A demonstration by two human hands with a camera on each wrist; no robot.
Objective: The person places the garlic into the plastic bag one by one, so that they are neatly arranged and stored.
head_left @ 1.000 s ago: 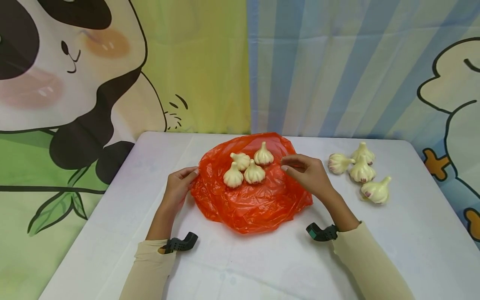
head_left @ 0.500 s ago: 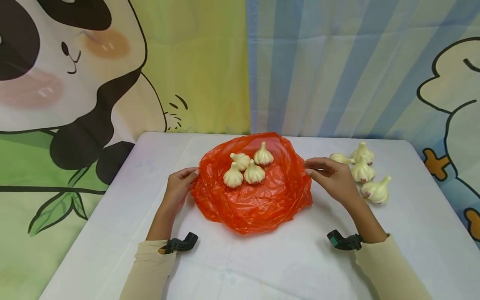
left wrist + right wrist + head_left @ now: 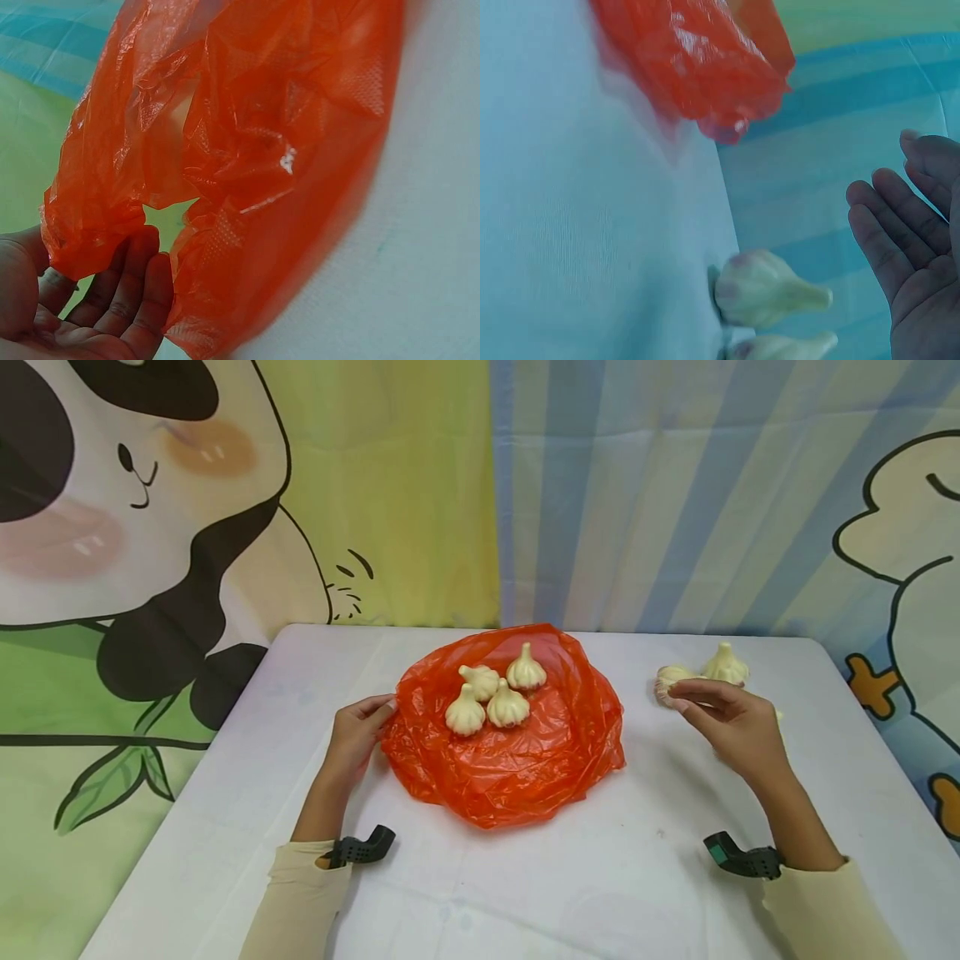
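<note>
1. Bag point(image 3: 542, 743) of red plastic is spread on the counter point(image 3: 570, 877) at the centre of the frame, four garlic bulbs point(image 3: 506, 704) being held within it
2. Its left edge is pinched by the left hand point(image 3: 357, 737)
3. At right of frame, other bulbs point(image 3: 725, 665) are partly covered by the right hand point(image 3: 738, 727), its fingers loosely bent
</note>
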